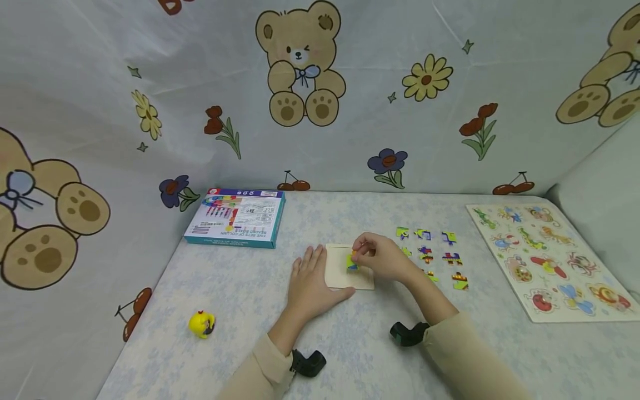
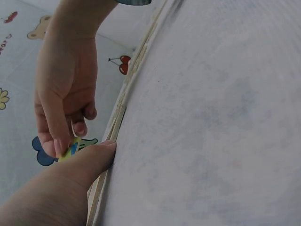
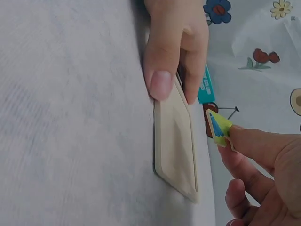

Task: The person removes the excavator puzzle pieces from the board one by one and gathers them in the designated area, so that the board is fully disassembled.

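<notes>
A small wooden puzzle tray, pale and with a raised border, lies in the middle of the table. My left hand rests along its left side, fingers straight and thumb at the near edge. Between thumb and fingertips my right hand pinches a yellow-green and blue puzzle piece. The piece is held up over the tray, tilted, its upper part hidden by fingers in the head view. Several loose puzzle pieces lie in rows to the right of the tray, some partly covered by the right hand.
At the back left lies a flat teal-edged box. A small yellow toy sits at the front left. To the right is a large board with insect and animal pictures. A printed bear curtain hangs behind the table.
</notes>
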Demonstrator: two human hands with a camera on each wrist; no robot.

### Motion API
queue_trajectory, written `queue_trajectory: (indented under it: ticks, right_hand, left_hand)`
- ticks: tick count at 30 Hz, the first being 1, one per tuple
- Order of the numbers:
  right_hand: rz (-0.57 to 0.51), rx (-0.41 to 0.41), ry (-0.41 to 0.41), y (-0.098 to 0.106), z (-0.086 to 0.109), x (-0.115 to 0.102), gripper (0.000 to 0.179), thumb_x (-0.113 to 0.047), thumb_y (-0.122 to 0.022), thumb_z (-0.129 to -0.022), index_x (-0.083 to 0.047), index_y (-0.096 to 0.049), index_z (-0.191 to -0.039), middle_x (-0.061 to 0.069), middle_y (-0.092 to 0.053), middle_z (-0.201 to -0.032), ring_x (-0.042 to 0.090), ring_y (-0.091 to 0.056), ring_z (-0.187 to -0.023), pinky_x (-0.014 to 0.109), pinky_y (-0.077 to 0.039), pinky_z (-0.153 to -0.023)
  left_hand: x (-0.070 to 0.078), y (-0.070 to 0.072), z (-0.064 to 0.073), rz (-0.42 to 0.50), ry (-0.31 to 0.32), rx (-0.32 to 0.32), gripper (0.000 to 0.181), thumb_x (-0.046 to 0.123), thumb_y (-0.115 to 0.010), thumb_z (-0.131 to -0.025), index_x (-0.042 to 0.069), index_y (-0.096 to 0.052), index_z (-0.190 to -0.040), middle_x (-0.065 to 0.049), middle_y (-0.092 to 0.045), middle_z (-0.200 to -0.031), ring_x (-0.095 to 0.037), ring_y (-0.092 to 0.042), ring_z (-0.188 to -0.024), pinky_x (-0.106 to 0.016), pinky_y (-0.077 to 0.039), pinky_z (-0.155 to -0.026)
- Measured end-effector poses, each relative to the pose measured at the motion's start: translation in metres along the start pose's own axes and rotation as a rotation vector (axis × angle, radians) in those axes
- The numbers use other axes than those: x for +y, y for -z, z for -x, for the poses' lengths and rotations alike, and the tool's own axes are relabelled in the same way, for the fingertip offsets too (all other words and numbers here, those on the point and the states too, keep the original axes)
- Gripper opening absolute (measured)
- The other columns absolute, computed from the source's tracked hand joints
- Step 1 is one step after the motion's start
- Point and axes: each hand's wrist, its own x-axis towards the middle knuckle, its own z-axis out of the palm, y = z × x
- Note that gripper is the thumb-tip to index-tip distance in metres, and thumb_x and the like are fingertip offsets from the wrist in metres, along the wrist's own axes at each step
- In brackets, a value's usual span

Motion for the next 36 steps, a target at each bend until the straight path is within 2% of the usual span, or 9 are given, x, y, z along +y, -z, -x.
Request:
queue_trajectory:
  ticks: [6,15,24,28,31,36]
  right_hand:
    - [0.068,0.053,-0.062,0.023,0.020,0.015,0.014,-0.017,-0.073,-0.090,-0.014,-0.064,-0.100,0.002,-0.067,-0.088,0.019,-0.053,-0.076,0.027,-0.043,-0.061]
    - [0.157,0.069,-0.139,0.046,0.045,0.042,0.016,-0.017,-0.071,-0.091,-0.013,-0.065,-0.105,0.002,-0.068,-0.091,0.020,-0.053,-0.079,0.029,-0.044,-0.065]
    - [0.183,0.082,-0.147,0.047,0.049,0.051,0.015,-0.018,-0.072,-0.091,-0.013,-0.068,-0.104,0.001,-0.068,-0.092,0.018,-0.053,-0.078,0.029,-0.045,-0.065]
    - [0.238,0.096,-0.111,0.045,0.048,0.055,0.013,-0.017,-0.072,-0.091,-0.014,-0.068,-0.103,0.000,-0.068,-0.090,0.016,-0.054,-0.074,0.028,-0.046,-0.063]
    - [0.292,0.115,-0.081,0.043,0.047,0.057,0.012,-0.017,-0.073,-0.090,-0.014,-0.070,-0.101,-0.002,-0.069,-0.088,0.015,-0.056,-0.076,0.029,-0.046,-0.067]
    - [0.407,0.143,-0.085,0.040,0.049,0.057,0.013,-0.024,-0.077,-0.087,-0.019,-0.071,-0.098,-0.004,-0.067,-0.092,0.018,-0.057,-0.090,0.035,-0.046,-0.076]
  left_hand:
    - [0.000,0.000,0.000,0.006,-0.013,0.016,0.120,0.083,-0.061,-0.070,0.012,-0.022,-0.159,-0.002,-0.023,-0.166,-0.024,-0.012,-0.156,-0.052,-0.012,-0.124]
    - [0.000,0.000,0.000,0.029,-0.022,0.032,0.119,0.080,-0.065,-0.070,0.012,-0.023,-0.159,-0.002,-0.024,-0.166,-0.024,-0.013,-0.156,-0.053,-0.013,-0.124]
    - [0.000,0.001,0.001,0.017,-0.023,0.031,0.119,0.081,-0.063,-0.070,0.012,-0.022,-0.159,-0.002,-0.022,-0.166,-0.023,-0.012,-0.156,-0.052,-0.012,-0.124]
    - [0.000,0.000,0.001,0.011,-0.023,0.030,0.120,0.081,-0.063,-0.070,0.012,-0.022,-0.159,-0.002,-0.022,-0.166,-0.023,-0.012,-0.156,-0.051,-0.012,-0.124]
    - [0.000,0.000,0.002,0.010,-0.025,0.033,0.120,0.081,-0.063,-0.070,0.012,-0.022,-0.159,-0.002,-0.022,-0.166,-0.023,-0.012,-0.156,-0.051,-0.012,-0.124]
    - [0.000,0.000,0.003,0.012,-0.026,0.034,0.119,0.080,-0.063,-0.070,0.012,-0.023,-0.159,-0.002,-0.023,-0.166,-0.023,-0.013,-0.156,-0.052,-0.012,-0.124]
